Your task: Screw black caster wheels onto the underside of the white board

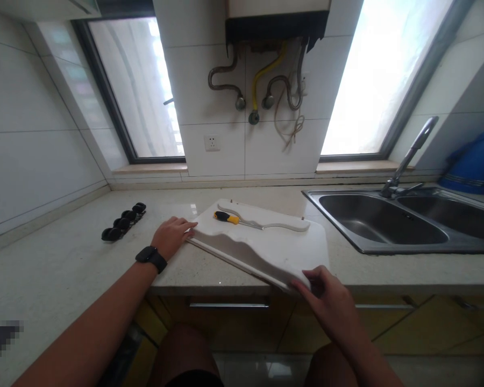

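A white wavy-edged board [266,248] lies at a slant on the counter, its near corner at the counter's front edge. Along its near side runs a grey-looking gap under the wavy edge, with a thin ledge below. My left hand [171,236], wearing a black watch, is closed on the board's left end. At the near right corner, my right hand [325,293] grips the edge between thumb and fingers. On top of the board rest a loose wavy white strip [288,224] and a screwdriver [228,217] with a black and yellow handle, untouched by either hand.
Black round knobs [123,221] stand in a row on the counter [64,285] at left. A double steel sink [363,248] with a faucet [411,153] is on the right, near a blue object [474,164]. Pipes [254,91] hang on the wall; drawers [229,317] lie below.
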`<state>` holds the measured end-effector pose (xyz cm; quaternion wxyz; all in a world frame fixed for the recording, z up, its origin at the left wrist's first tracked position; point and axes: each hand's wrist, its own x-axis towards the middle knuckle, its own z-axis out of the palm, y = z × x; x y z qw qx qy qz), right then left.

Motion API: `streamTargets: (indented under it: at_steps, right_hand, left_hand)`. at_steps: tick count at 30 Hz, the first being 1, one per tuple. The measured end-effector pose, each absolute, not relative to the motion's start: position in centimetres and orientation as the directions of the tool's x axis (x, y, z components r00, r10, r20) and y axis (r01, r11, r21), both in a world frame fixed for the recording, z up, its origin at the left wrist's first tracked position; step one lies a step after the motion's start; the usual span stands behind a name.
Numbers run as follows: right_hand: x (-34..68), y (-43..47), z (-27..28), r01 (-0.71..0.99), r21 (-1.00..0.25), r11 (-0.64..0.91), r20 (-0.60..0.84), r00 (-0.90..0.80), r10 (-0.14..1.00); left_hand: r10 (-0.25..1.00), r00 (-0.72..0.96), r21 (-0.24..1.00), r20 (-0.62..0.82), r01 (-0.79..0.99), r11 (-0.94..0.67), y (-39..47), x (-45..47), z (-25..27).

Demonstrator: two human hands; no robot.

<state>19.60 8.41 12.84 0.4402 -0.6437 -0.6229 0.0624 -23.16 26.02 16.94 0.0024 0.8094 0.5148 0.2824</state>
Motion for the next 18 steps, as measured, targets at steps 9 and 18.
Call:
streamTargets:
  at_steps: [9,18]
  right_hand:
    - [11.5,6.7,11.5,0.794,-0.517,0.32,0.667,0.14,0.732]
    - [12.0,3.9,16.8,0.493,-0.653,0.575,0.307,-0.521,0.796]
  left_hand:
    - [0.937,0.101,0.57,0.334,0.77,-0.286,29.2,-17.3,19.4]
    - [0.786,0.303,0.52,0.539,0.614,-0.594,12.3,-8.5,19.4]
